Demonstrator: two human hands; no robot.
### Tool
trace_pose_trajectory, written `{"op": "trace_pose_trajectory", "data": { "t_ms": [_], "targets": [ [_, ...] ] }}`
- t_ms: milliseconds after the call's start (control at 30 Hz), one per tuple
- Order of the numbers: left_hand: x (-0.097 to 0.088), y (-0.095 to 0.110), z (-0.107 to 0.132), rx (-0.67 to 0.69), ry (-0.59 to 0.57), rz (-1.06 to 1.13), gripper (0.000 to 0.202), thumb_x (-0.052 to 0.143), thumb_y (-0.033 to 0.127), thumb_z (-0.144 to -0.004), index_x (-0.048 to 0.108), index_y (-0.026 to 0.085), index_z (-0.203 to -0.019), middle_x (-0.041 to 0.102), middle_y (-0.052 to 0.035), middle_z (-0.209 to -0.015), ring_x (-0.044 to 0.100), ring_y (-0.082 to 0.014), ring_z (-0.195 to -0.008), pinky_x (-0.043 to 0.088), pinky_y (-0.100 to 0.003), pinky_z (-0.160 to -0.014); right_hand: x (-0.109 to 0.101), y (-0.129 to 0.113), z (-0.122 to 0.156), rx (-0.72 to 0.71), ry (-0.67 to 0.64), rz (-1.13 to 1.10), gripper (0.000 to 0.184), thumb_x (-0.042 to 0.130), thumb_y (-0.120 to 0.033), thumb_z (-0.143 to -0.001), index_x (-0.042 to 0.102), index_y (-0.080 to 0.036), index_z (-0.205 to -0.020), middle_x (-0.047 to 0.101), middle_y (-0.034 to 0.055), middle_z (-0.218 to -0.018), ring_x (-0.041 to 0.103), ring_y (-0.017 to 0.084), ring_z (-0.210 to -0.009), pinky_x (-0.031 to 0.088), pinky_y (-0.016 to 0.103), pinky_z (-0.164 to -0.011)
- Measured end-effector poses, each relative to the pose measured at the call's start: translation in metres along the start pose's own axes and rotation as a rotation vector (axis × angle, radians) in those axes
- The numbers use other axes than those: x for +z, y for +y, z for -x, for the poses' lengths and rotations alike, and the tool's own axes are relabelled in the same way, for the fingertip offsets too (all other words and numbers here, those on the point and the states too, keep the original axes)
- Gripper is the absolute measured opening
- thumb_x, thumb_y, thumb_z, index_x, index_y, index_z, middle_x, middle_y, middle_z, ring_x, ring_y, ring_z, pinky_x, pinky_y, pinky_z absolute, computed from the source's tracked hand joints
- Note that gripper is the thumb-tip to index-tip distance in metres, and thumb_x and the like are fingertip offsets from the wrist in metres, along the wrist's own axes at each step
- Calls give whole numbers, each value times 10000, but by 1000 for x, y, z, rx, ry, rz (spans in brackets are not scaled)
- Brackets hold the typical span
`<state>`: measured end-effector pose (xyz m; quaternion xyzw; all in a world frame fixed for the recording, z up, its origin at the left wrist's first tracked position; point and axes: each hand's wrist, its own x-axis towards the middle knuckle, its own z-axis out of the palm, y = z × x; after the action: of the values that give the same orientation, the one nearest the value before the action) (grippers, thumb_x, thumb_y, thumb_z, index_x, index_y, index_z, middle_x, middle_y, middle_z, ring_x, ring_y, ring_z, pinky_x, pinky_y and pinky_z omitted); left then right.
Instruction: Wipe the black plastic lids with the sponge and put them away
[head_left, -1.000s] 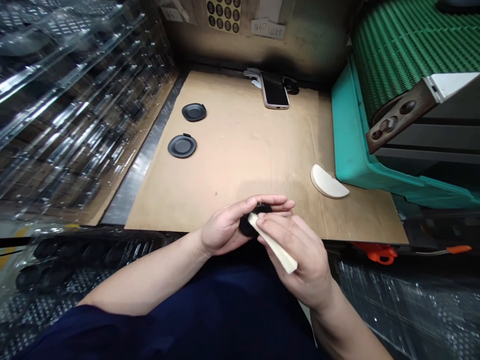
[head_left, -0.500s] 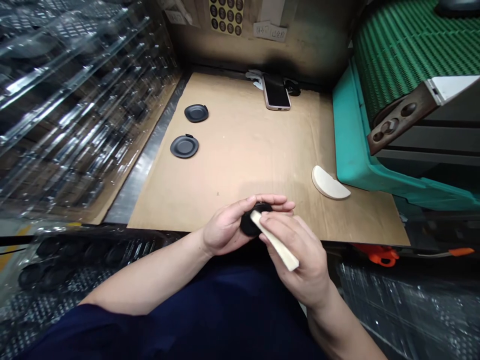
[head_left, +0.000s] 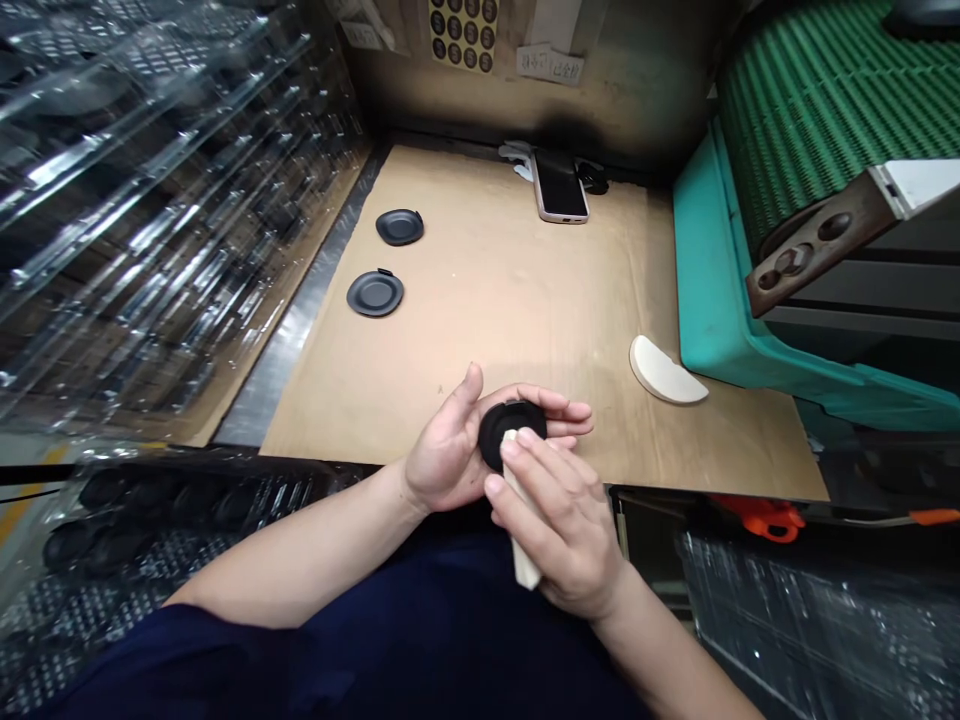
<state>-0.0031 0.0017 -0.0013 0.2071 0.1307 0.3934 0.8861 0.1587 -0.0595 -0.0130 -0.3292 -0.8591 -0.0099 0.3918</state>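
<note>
My left hand (head_left: 446, 455) lies palm up above the front edge of the cardboard, fingers curved under a round black plastic lid (head_left: 492, 428), thumb raised away from it. My right hand (head_left: 574, 530) grips a cream felt-like pad (head_left: 526, 565), seen edge-on, its tip pressed to the lid's face. Part of the lid is hidden behind the fingers and pad. A black lid with a small tab (head_left: 375, 293) rests on the cardboard at left, and a similar lid (head_left: 400, 227) lies behind it. To the right sits a half-round cream pad (head_left: 666, 372).
Brown cardboard (head_left: 480, 320) covers the worktop. At the back lies a phone (head_left: 561, 187). A teal bin (head_left: 709, 260) and a green ridged conveyor belt (head_left: 832, 110) stand at right. Clear plastic trays (head_left: 150, 220) are stacked at left. An orange handle (head_left: 776, 522) shows below the edge.
My left thumb has lifted off the lid and opened outward. My right hand has shifted slightly left and turned the pad more upright in view. The camera view has moved a little left.
</note>
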Motion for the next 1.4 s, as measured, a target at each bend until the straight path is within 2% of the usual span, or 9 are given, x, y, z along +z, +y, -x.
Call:
{"op": "trace_pose_trajectory", "data": {
  "t_ms": [200,300,467,600,733,933,1067,1167,1400],
  "targets": [
    [1,2,1,2,22,-1,854,160,704,-997,701,64,-1156,605,-230,-1410,500,-367,-1414,316,-488,-1230,19,-2,-3,-28,-106,78,418,518,-300,-1033,572,-101,-1397,592,131,-1481,379,270,-1518,357,462,-1266],
    [1,1,1,-28,13,17,825,218,731,-982,704,80,-1130,603,-227,-1416,508,-366,-1409,312,-497,-1230,21,0,-7,-34,-107,106,439,505,-370,-1037,556,-151,-1414,565,75,-1517,344,259,-1535,300,448,-1300],
    [-1,1,2,-39,10,13,816,268,752,-965,700,77,-1123,590,-237,-1430,523,-371,-1394,331,-492,-1215,20,2,-14,-126,-192,53,470,448,-423,-1055,529,-154,-1432,565,50,-1518,363,234,-1525,261,411,-1314],
    [-1,0,2,-20,6,-1,841,241,763,-961,687,73,-1140,583,-247,-1432,501,-390,-1410,317,-521,-1221,19,3,-14,-47,-135,97,505,549,-419,-1014,529,-134,-1430,543,96,-1532,347,270,-1532,287,441,-1304],
    [-1,0,2,-28,8,-6,798,288,730,-975,687,65,-1167,575,-246,-1443,483,-382,-1429,324,-491,-1226,22,-5,-9,-110,-153,26,492,472,-357,-1037,525,-79,-1440,524,120,-1545,359,293,-1525,292,458,-1298],
    [-4,-2,3,21,-15,-29,403,418,319,-1034,675,94,-1247,551,-197,-1502,459,-329,-1461,280,-473,-1255,11,4,1,-36,-152,80,507,584,-268,-989,518,-68,-1450,541,148,-1520,362,293,-1524,348,477,-1266],
    [-7,-2,3,-42,-19,31,449,393,351,-1047,651,119,-1332,467,-163,-1587,359,-330,-1523,246,-496,-1272,2,17,1,34,-148,154,558,591,-225,-975,461,-68,-1494,521,171,-1530,338,293,-1535,359,503,-1254],
    [-7,-2,3,-34,-7,46,468,391,354,-1051,627,97,-1363,470,-177,-1580,366,-333,-1518,243,-497,-1275,2,15,3,56,-161,133,560,579,-165,-953,463,-50,-1489,513,181,-1536,325,311,-1539,357,512,-1253],
    [-1,-1,-1,72,32,26,495,368,392,-1059,631,66,-1323,527,-216,-1520,453,-361,-1459,261,-515,-1262,-3,-8,9,-32,-200,-206,544,402,-10,-892,533,-47,-1419,606,157,-1457,404,293,-1501,468,505,-1181]
  ]
}}
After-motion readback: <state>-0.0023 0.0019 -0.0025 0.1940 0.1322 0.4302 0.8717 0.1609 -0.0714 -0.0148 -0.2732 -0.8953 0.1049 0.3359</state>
